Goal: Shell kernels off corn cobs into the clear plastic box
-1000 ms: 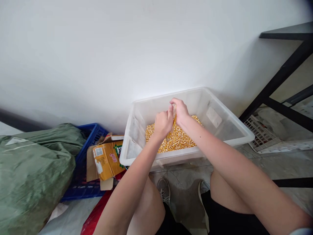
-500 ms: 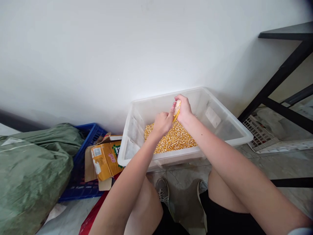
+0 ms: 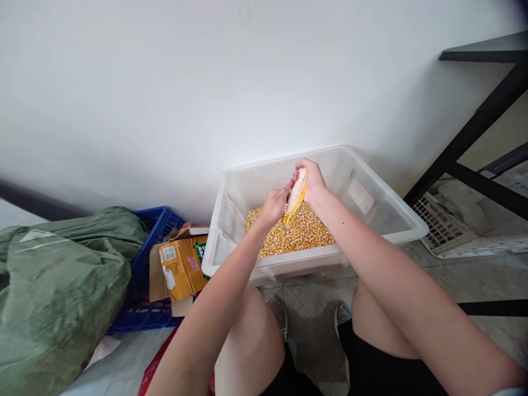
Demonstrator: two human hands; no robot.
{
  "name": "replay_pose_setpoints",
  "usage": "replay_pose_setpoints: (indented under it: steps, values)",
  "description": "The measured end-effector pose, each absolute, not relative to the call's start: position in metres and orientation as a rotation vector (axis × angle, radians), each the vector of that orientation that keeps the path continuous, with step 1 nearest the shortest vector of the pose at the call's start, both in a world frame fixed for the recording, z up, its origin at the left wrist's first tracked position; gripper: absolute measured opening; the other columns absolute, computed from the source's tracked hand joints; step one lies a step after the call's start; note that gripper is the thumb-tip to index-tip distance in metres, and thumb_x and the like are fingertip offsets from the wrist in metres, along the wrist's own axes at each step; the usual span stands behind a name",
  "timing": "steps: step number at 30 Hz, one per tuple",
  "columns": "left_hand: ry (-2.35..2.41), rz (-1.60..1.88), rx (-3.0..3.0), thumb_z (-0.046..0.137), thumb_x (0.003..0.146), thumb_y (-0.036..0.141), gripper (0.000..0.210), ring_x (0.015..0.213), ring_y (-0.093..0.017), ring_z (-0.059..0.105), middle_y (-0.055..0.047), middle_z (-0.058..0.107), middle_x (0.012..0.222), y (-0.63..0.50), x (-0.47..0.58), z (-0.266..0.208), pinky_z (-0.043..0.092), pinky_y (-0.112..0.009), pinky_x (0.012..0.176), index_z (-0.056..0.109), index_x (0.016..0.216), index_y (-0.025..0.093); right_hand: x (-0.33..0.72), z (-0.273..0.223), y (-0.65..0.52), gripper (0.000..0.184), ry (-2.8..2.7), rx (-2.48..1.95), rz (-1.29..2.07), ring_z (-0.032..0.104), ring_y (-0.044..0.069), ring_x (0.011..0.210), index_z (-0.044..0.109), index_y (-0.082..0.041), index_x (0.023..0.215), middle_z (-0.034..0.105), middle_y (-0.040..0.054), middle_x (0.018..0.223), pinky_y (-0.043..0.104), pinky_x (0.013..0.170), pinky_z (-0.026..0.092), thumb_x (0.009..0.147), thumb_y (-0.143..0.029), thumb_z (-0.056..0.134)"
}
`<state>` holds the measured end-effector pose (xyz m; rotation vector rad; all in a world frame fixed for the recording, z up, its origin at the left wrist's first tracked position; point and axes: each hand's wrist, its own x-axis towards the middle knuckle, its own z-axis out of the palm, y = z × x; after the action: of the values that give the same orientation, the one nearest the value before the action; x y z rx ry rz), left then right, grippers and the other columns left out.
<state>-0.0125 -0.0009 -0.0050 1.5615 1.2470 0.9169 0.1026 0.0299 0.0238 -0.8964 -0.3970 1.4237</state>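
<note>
An ear of corn [image 3: 297, 195] is held tilted over a translucent plastic tub [image 3: 381, 239]; part of its cob is bare and pale, with yellow kernels still along its right side and lower tip. My right hand [image 3: 312, 179] is closed around its upper part. From the left, my left hand [image 3: 277, 204] is closed against the cob, its fingertips near the top beside the right fingers. Loose corn kernels [image 3: 301, 234] cover the floor of the tub beneath both hands.
To the left lie a blue crate [image 3: 142, 313], a torn yellow cardboard box [image 3: 185, 269] and a big green sack [image 3: 61, 291]. At right stand a black metal frame [image 3: 466, 140] and a white basket [image 3: 441, 223]. A white wall [image 3: 247, 82] rises behind the tub.
My left hand has shifted slightly left and down along the ear, and more of the bare cob and its lower tip now shows. My right hand keeps its hold.
</note>
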Motion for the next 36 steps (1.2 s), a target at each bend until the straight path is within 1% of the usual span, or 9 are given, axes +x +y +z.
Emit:
replay_pose_setpoints:
  steps: [3,7,10,13,17,25,30,34,36]
  values:
    - [1.297,0.953,1.39,0.04,0.093,0.061,0.059,0.044,-0.01,0.042,-0.002,0.053,0.054,0.003,-0.016,-0.005,0.032,-0.024,0.048,0.063,0.067,0.014,0.111,0.028,0.032,0.017,-0.273,-0.84,1.447,0.04,0.008,0.044,0.044,-0.021,0.064,0.043,-0.0058,0.05,0.022,0.045,0.041,0.066,-0.022,0.06]
    - [1.437,0.995,1.414,0.03,0.093,0.068,0.069,0.054,-0.014,0.055,-0.008,0.065,0.066,-0.002,-0.017,0.0,0.038,-0.025,0.051,0.067,0.072,0.014,0.115,0.031,0.033,0.017,-0.203,-0.838,1.355,0.041,0.008,0.044,0.043,-0.022,0.065,0.043,-0.0061,0.051,0.023,0.045,0.041,0.067,-0.022,0.06]
    - [1.468,0.887,1.676,0.028,0.089,0.075,0.075,0.057,-0.018,0.058,-0.008,0.061,0.055,-0.009,-0.015,0.002,0.041,-0.028,0.057,0.063,0.059,0.015,0.112,0.033,0.032,0.017,-0.208,-0.838,1.366,0.04,0.009,0.045,0.043,-0.022,0.066,0.043,-0.0059,0.052,0.023,0.044,0.039,0.067,-0.023,0.06]
    - [1.471,0.77,1.736,0.027,0.086,0.079,0.076,0.049,-0.018,0.055,-0.007,0.053,0.045,-0.013,-0.013,0.002,0.04,-0.029,0.054,0.056,0.052,0.018,0.109,0.035,0.031,0.017,-0.247,-0.808,1.428,0.038,0.009,0.044,0.042,-0.022,0.066,0.042,-0.0057,0.051,0.023,0.043,0.036,0.066,-0.022,0.059]
    - [1.352,0.755,1.603,0.025,0.087,0.078,0.073,0.044,-0.015,0.053,-0.005,0.053,0.048,-0.011,-0.014,0.001,0.039,-0.028,0.048,0.054,0.057,0.019,0.11,0.038,0.031,0.02,-0.309,-0.721,1.499,0.034,0.009,0.043,0.039,-0.022,0.064,0.039,-0.0055,0.049,0.024,0.042,0.033,0.064,-0.021,0.059]
    - [1.259,0.857,1.272,0.037,0.09,0.071,0.062,0.044,-0.011,0.045,0.0,0.047,0.051,-0.006,-0.01,-0.005,0.04,-0.025,0.047,0.051,0.061,0.018,0.116,0.036,0.034,0.02,-0.374,-0.706,1.528,0.031,0.009,0.043,0.037,-0.023,0.062,0.037,-0.0049,0.049,0.023,0.042,0.032,0.064,-0.022,0.057]
    - [1.273,0.87,1.063,0.047,0.089,0.065,0.053,0.048,-0.011,0.051,-0.002,0.056,0.06,-0.006,-0.011,-0.003,0.04,-0.024,0.048,0.057,0.072,0.016,0.123,0.033,0.038,0.02,-0.328,-0.741,1.481,0.033,0.008,0.044,0.037,-0.022,0.063,0.037,-0.0056,0.05,0.023,0.042,0.034,0.066,-0.024,0.057]
    - [1.396,0.959,1.121,0.03,0.092,0.068,0.065,0.049,-0.011,0.049,-0.006,0.061,0.064,-0.005,-0.013,0.002,0.036,-0.023,0.047,0.061,0.069,0.016,0.125,0.032,0.039,0.019,-0.245,-0.768,1.422,0.036,0.008,0.044,0.039,-0.022,0.064,0.039,-0.0058,0.051,0.022,0.042,0.035,0.066,-0.022,0.058]
    - [1.417,0.94,1.277,0.029,0.089,0.072,0.069,0.05,-0.013,0.051,-0.006,0.059,0.059,-0.007,-0.013,0.004,0.037,-0.025,0.048,0.06,0.063,0.017,0.123,0.032,0.039,0.018,-0.203,-0.774,1.404,0.037,0.008,0.044,0.04,-0.022,0.064,0.04,-0.0058,0.051,0.022,0.042,0.035,0.065,-0.021,0.059]
